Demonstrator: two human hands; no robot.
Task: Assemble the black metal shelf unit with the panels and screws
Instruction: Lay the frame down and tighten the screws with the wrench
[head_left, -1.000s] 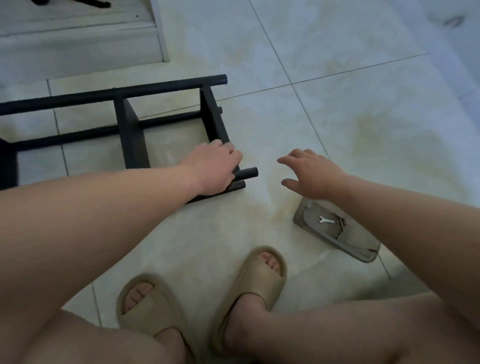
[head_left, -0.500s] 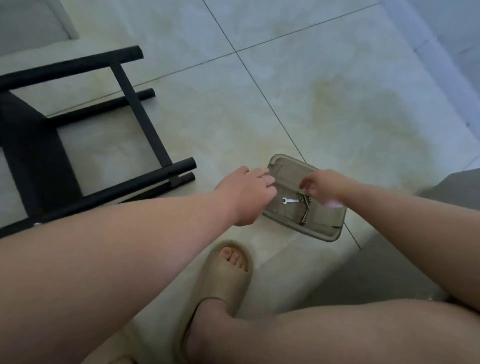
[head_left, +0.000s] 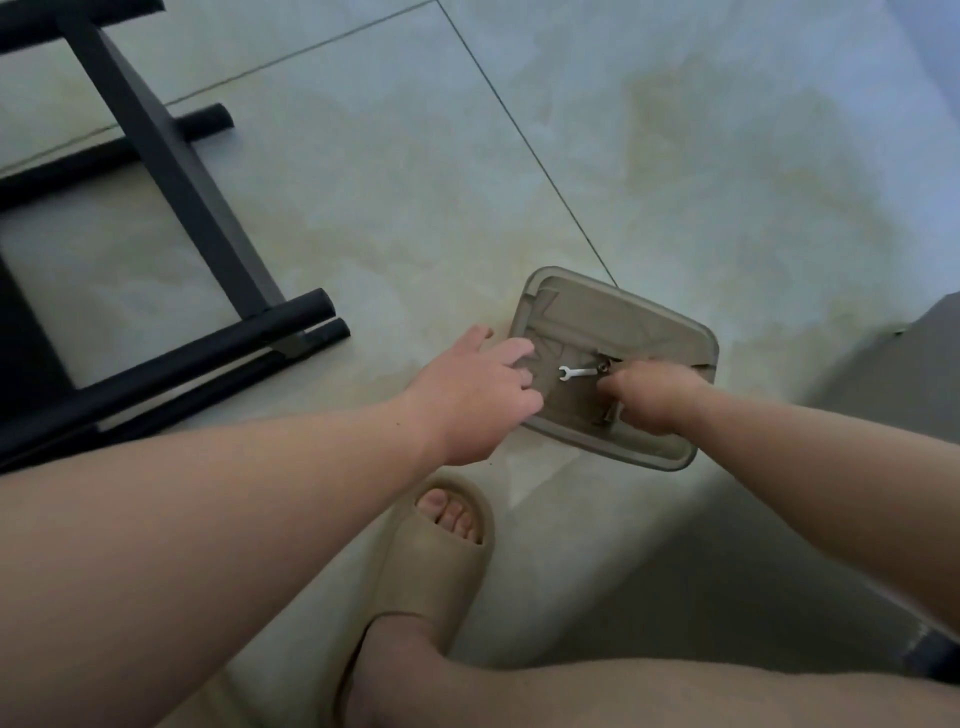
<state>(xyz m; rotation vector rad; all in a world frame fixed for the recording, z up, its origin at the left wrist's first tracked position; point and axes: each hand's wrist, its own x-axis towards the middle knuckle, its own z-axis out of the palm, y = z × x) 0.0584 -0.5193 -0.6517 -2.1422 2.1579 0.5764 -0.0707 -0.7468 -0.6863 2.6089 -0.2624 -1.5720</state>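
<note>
The black metal shelf frame (head_left: 171, 171) lies on its side on the tiled floor at the left. A shallow beige plastic tray (head_left: 623, 317) sits on the floor in the middle, holding a small silver wrench (head_left: 576, 372) and a few small dark screws (head_left: 605, 366). My left hand (head_left: 483, 395) rests on the tray's left rim with its fingers curled over the edge. My right hand (head_left: 649, 395) is inside the tray with its fingers curled down over the screws, just right of the wrench. What its fingertips hold is hidden.
My foot in a beige slide sandal (head_left: 441, 561) stands just below the tray, with my knee at the bottom. A grey surface (head_left: 893, 374) edges in from the right. Bare floor tiles stretch beyond the tray.
My left hand left the shelf frame's tube and came to the tray's left rim. My right hand dropped into the tray onto the screws. The view swung right and down.
</note>
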